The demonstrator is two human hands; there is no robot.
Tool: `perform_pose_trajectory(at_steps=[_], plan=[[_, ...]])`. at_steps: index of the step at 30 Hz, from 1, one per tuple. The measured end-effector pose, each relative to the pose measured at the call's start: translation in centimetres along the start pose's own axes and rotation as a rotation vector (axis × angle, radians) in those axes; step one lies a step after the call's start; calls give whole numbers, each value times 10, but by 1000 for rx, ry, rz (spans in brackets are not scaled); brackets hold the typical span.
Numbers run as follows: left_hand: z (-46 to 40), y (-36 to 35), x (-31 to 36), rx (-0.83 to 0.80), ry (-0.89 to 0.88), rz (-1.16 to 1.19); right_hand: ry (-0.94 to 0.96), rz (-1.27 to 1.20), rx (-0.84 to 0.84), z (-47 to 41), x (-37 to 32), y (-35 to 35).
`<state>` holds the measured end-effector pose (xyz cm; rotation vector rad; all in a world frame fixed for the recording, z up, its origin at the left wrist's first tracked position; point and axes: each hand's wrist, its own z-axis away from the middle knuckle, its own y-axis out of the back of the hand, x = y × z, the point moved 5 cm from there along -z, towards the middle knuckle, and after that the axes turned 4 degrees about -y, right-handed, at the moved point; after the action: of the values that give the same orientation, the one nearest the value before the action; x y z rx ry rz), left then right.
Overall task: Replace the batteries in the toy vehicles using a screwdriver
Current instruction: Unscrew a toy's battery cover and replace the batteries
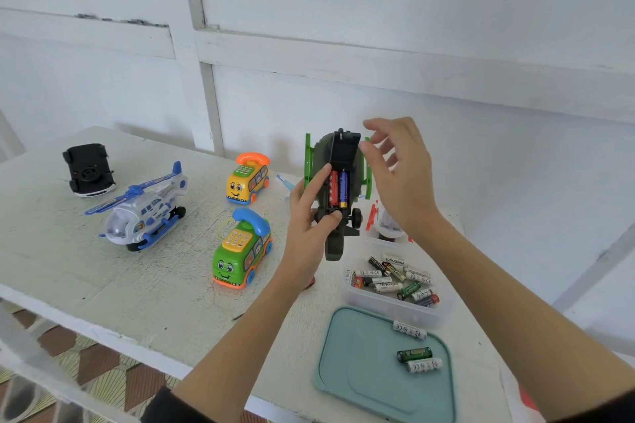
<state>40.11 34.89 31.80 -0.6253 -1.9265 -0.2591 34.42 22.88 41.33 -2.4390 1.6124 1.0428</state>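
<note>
Your left hand (311, 213) has its grip round the dark green toy helicopter (338, 189), held belly-up above the worktop (103, 271), approx frame centre. Thumb lies along the left edge of the open battery compartment (340, 187); one fingertip curls in at its near end by the wheels. Two batteries seated inside, side by side: a red one (333, 188) on the left, a blue one (343, 189) on the right. Black hinged cover stands up at the 12 o'clock end of the compartment.

Your right hand (400, 175) hovers at 3 o'clock of the toy, fingers spread and loose, grip released, holding nothing. Fingertips sit just beside the cover; can't tell if they touch it.

At 5 o'clock of the toy: clear plastic tub (395, 306) full of loose batteries. Nearer you, a teal lid (357, 374) lies flat w/ three batteries on it, one near its far edge, two touching each other lower down.

Left side of worktop: green bus phone toy (240, 257) at 8 o'clock of the held toy, yellow bus phone toy (245, 182) at 9, white-blue helicopter (147, 213) further left, black car (89, 168) upside down at far left. Red-and-white toy (385, 223) partly hidden behind your right wrist. No screwdriver clearly made out.
</note>
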Motion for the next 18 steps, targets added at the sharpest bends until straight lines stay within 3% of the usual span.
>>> perform_pose_trajectory(at_steps=[7, 18], plan=[[-3, 0, -10, -16, 6, -14, 134, 114, -51, -11, 1, -9], [-12, 8, -21, 13, -3, 31, 210, 0, -144, 23, -1, -9]])
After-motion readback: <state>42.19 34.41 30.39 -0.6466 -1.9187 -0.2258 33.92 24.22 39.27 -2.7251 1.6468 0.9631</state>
